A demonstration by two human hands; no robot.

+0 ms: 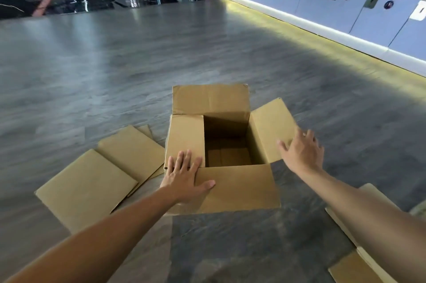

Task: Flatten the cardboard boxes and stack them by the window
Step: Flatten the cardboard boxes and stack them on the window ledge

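A plain brown corrugated cardboard box (227,144), rectangular and open at the top, stands on the grey wood-grain floor (103,70) in the lower middle of the frame. Its four smooth, creased flaps are spread; no print or label shows on them. The left hand (185,175) lies flat with straight fingers on the left flap and near flap. The right hand (302,152) has fingers spread and relaxed over the right flap's edge, holding nothing. At lower left lies flattened brown cardboard (96,178), sheets overlapping; more flattened cardboard pieces (359,266) sit at lower right, partly behind the right forearm. At upper right runs a wall of pale blue lockers (345,5) with round number tags too blurred to read.
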